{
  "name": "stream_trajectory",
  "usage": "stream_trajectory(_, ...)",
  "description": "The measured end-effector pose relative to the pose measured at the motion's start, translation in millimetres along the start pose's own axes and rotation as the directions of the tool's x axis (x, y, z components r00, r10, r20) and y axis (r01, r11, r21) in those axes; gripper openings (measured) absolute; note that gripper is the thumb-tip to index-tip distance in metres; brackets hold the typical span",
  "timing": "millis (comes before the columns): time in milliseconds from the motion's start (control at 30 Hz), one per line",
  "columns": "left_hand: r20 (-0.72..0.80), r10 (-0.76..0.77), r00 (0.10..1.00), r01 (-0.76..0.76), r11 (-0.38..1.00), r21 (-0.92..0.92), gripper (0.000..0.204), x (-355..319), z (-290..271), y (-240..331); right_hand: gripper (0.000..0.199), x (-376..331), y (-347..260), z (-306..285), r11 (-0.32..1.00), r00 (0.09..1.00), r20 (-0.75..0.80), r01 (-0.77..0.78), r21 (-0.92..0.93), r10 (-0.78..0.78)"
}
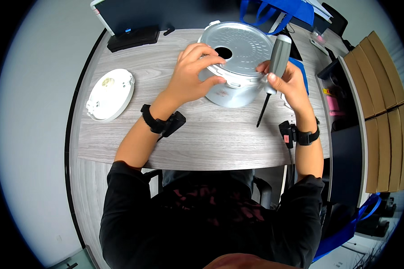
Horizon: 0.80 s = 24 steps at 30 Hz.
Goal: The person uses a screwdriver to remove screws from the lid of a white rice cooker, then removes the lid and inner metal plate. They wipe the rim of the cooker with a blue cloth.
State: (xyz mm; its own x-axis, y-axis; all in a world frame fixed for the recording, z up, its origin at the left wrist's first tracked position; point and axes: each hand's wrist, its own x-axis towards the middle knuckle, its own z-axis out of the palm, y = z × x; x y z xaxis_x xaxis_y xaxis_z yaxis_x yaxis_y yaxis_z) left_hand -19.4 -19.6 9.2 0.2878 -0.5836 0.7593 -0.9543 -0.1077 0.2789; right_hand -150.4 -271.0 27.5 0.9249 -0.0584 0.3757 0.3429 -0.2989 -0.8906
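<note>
At the far middle of the grey wooden desk [202, 143], the left hand [194, 77] grips the rim of an upturned silver pot housing [238, 62], while the right hand [288, 80] is closed around a grey-handled screwdriver [274, 71], tip pointing down beside the housing. A white round cover [110, 94] lies well left.

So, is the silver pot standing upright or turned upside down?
Upside down: the silver pot shows its flat, holed underside facing up, held by the left hand; the right hand holds a screwdriver.

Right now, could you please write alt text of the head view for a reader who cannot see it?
A person's left hand grips the rim of an upturned silver metal pot on a grey wooden table, while the right hand holds a grey-handled screwdriver, tip down. A white round plastic part lies to the left.
</note>
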Motion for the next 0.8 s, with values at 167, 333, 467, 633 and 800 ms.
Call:
stream_trajectory(167,-0.100,-0.003,0.995,0.011,0.997,0.082,0.039,1.9,21.7,16.1,0.043,17.9,8.3,-27.5,0.998,1.000,0.002,-0.031,-0.062,0.031)
stream_trajectory(333,-0.099,-0.002,0.995,0.015,0.990,0.137,0.041,6.3,32.6,32.2,0.040,31.0,-32.4,-28.9,0.986,0.995,-0.096,0.014,-0.165,-0.030)
stream_trajectory(467,-0.087,0.009,0.996,0.006,0.986,0.168,0.038,8.5,30.2,37.1,0.034,43.5,-64.5,-17.4,0.987,0.983,-0.156,0.080,-0.141,-0.102)
stream_trajectory(633,-0.131,0.089,0.987,-0.069,0.986,0.151,0.032,2.9,32.5,28.4,0.020,62.8,-89.3,0.0,0.994,0.979,-0.174,0.109,0.013,-0.105)
stream_trajectory(800,-0.121,0.078,0.990,-0.064,0.992,0.110,0.027,4.1,31.2,26.6,0.022,71.8,-91.6,11.9,0.984,0.963,-0.208,0.176,-0.008,-0.173)
